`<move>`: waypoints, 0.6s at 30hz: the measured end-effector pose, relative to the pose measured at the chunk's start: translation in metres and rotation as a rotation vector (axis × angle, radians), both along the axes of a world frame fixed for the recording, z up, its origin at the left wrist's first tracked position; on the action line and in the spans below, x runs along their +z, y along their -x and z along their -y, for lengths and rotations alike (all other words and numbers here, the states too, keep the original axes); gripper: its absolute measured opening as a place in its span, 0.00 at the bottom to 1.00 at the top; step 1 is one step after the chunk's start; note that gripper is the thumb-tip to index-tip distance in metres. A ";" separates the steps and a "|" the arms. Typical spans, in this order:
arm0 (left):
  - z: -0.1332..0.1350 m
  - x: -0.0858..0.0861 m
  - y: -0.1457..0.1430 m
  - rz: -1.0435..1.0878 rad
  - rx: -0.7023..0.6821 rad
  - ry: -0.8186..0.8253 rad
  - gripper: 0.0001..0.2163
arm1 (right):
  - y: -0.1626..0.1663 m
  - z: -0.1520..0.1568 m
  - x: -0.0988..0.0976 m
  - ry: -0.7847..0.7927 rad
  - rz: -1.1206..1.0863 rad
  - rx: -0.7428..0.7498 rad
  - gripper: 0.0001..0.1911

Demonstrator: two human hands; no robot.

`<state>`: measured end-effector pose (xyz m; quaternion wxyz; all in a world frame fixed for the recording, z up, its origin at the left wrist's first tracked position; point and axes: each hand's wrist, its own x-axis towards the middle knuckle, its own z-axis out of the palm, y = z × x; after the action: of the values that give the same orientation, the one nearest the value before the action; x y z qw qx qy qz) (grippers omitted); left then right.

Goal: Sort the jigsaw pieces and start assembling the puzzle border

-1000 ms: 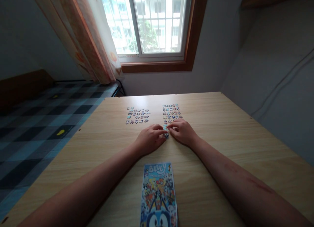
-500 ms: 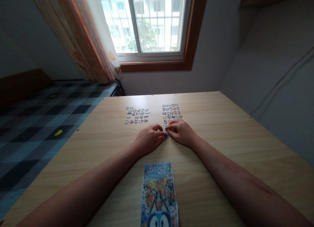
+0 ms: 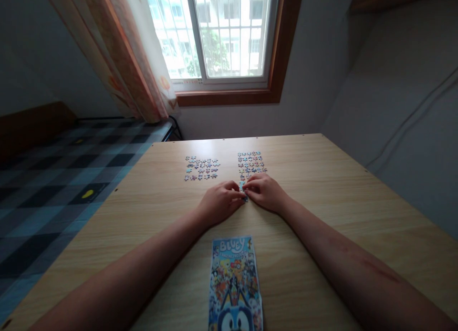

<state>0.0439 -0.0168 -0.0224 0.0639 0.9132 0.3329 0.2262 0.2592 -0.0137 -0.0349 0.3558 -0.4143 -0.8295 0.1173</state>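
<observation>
My left hand and my right hand meet at the middle of the wooden table, fingertips pinched together on a small strip of joined puzzle pieces. Most of that strip is hidden by the fingers. Just beyond the hands lies a patch of loose puzzle pieces, and a second patch of pieces lies to its left. A colourful Bluey picture card lies flat near the front edge, between my forearms.
A window with a wooden frame and a patterned curtain stand behind the table. A bed with a blue checked cover runs along the left side. A grey wall closes the right side.
Both hands stay pinched on the small joined pieces, with only slight finger shifts. The view has drifted a little.
</observation>
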 end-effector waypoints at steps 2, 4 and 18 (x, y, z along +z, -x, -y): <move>0.000 0.000 0.000 -0.005 -0.005 0.004 0.09 | 0.000 0.000 0.000 0.001 0.000 0.001 0.07; 0.000 0.000 0.000 -0.018 -0.015 -0.005 0.10 | 0.000 -0.001 -0.001 0.006 -0.001 0.007 0.07; -0.001 0.003 0.010 0.058 0.140 0.020 0.08 | -0.004 0.002 0.000 -0.015 -0.075 -0.069 0.08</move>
<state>0.0337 -0.0153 -0.0194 0.0666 0.8800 0.3964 0.2531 0.2630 -0.0152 -0.0352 0.3935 -0.4353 -0.8016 0.1142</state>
